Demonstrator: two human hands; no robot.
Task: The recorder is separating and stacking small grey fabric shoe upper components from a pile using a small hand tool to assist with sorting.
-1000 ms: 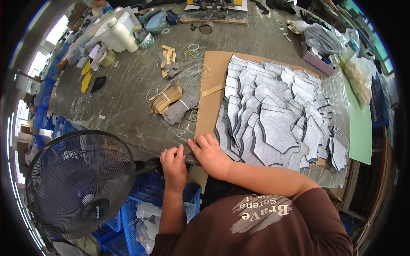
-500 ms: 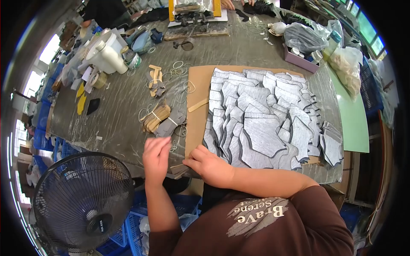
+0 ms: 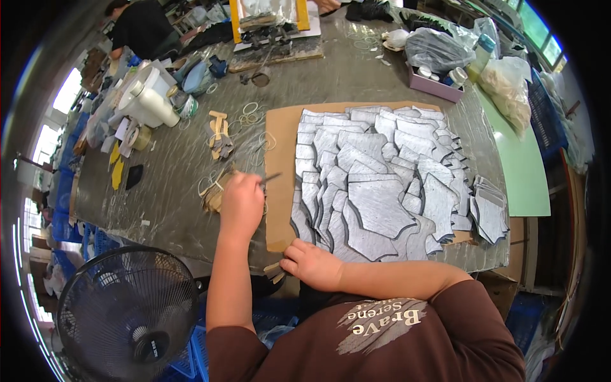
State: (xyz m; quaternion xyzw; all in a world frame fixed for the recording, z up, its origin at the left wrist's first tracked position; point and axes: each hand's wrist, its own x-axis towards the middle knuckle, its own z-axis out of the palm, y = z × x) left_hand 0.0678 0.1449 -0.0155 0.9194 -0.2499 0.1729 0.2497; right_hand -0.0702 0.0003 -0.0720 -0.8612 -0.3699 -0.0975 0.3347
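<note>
My left hand point(image 3: 242, 198) is closed over the rubber-banded bundle of tan strips point(image 3: 212, 200) on the table. A thin dark strip point(image 3: 272, 177) sticks out from its fingers toward the cardboard; the rest of it is hidden. At the table's front edge, my right hand point(image 3: 312, 265) is closed on a few narrow tan strips point(image 3: 275, 273), whose ends poke out to the left. Beside it lies a brown cardboard sheet point(image 3: 279, 216), covered mostly with overlapping grey cut pieces point(image 3: 380, 205) with dark edges.
Loose rubber bands point(image 3: 251, 113) and a small pile of tan and grey pieces point(image 3: 219, 135) lie beyond my left hand. A black fan point(image 3: 127, 318) stands at near left. White bottle point(image 3: 154, 105), purple box point(image 3: 436, 86) and yellow-framed device point(image 3: 270, 19) line the far side.
My left hand has moved forward over the bundles, and a dark strip now shows at its fingers. The tan strip on the cardboard's left edge no longer shows. My right hand stays near the edge.
</note>
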